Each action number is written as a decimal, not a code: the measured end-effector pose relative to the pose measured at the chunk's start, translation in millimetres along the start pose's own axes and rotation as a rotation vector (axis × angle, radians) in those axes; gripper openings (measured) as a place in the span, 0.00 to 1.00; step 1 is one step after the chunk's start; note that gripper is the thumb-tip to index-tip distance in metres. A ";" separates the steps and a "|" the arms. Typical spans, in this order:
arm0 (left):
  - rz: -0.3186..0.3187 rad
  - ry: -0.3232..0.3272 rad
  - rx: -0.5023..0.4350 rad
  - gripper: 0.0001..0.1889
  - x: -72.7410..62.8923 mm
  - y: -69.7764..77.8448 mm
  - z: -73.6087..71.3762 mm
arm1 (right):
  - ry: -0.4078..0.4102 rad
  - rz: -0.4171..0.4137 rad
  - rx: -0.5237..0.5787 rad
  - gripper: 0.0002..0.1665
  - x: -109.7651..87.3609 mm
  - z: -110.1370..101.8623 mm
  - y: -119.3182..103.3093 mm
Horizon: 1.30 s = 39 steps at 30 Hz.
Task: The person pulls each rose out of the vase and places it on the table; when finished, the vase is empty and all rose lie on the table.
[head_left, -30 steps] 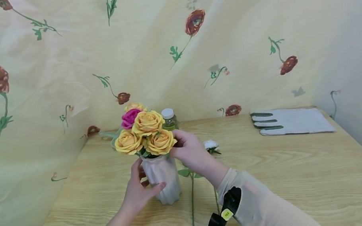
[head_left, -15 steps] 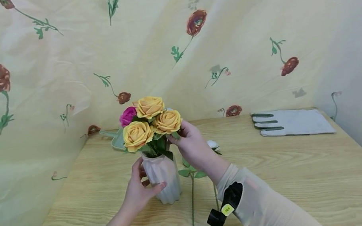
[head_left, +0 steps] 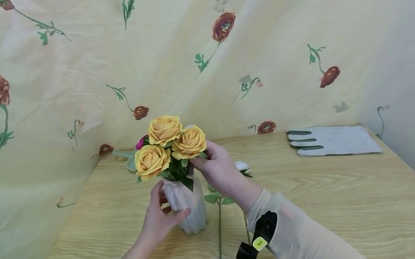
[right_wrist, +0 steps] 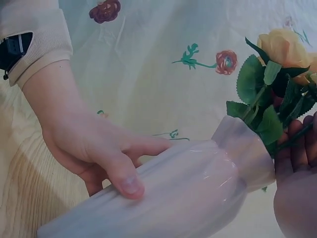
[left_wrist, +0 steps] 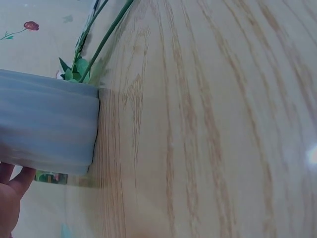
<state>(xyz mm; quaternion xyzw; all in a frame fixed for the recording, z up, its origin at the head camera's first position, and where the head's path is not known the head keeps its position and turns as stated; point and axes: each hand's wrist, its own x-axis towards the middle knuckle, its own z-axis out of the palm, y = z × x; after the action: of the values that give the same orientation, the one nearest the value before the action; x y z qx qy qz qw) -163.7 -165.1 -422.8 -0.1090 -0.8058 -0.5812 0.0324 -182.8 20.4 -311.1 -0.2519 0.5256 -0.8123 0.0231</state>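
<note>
A ribbed white vase (head_left: 188, 207) stands upright on the table. My left hand (head_left: 152, 225) grips its side, thumb across the front, as the right wrist view also shows. Yellow artificial roses (head_left: 164, 130) rise from the vase, their green leaves (right_wrist: 270, 124) over its rim. Behind them a magenta rose (head_left: 141, 143) is mostly covered. Just right of the vase mouth, my right hand (head_left: 219, 169) holds a yellow rose (head_left: 190, 142) by its stem, below the bloom. In the right wrist view, that hand's fingers (right_wrist: 297, 148) curl at the stem beside the rim.
Right of the vase, a leafy green stem (head_left: 220, 233) lies on the wooden table. A white rose (head_left: 242, 166) lies beyond my right wrist. White-and-green gloves (head_left: 334, 140) lie at the back right. A pale green handled object (head_left: 124, 154) is at the back left.
My right hand has shifted slightly up and right. The yellow roses have been lifted and spread, baring leaves above the rim, and the magenta rose is more hidden. My left hand stays on the vase.
</note>
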 end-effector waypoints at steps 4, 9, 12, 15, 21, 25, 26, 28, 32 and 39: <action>0.009 0.001 0.018 0.49 0.3 0.6 1.4 | 0.000 -0.030 0.124 0.44 -1.4 1.3 3.0; 0.003 0.005 0.034 0.49 1.0 -0.5 3.0 | 0.045 -0.066 0.239 0.28 -0.9 5.2 -1.7; 0.011 0.002 0.024 0.49 1.1 -0.4 3.0 | 0.072 -0.085 0.231 0.13 1.2 7.1 -8.7; 0.026 -0.008 0.015 0.49 1.3 -0.5 2.8 | 0.100 -0.115 0.234 0.19 3.9 7.8 -15.9; 0.032 -0.017 0.019 0.48 1.3 -2.5 2.7 | 0.162 -0.167 0.281 0.19 8.4 5.1 -24.3; 0.033 -0.011 0.027 0.48 1.5 -4.8 2.8 | 0.188 -0.191 0.310 0.18 10.1 1.4 -27.4; 0.036 -0.011 0.028 0.48 1.8 -5.4 2.8 | 0.190 -0.200 0.317 0.18 10.3 0.4 -28.4; 0.039 -0.008 0.032 0.48 2.2 -6.2 2.9 | 0.187 -0.223 0.337 0.18 11.6 -2.2 -30.0; 0.049 -0.001 0.046 0.48 2.3 -5.0 3.0 | 0.187 -0.261 0.399 0.15 13.5 -8.4 -33.7; 0.051 0.006 0.051 0.48 1.9 -2.4 3.6 | 0.232 -0.296 0.534 0.09 13.9 -21.1 -40.1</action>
<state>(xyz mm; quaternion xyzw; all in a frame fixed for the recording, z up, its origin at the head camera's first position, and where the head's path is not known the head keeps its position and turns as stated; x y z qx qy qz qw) -165.8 -162.2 -425.9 -0.1268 -0.8173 -0.5596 0.0522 -194.9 51.9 -277.8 -0.2163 0.2510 -0.9392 -0.0899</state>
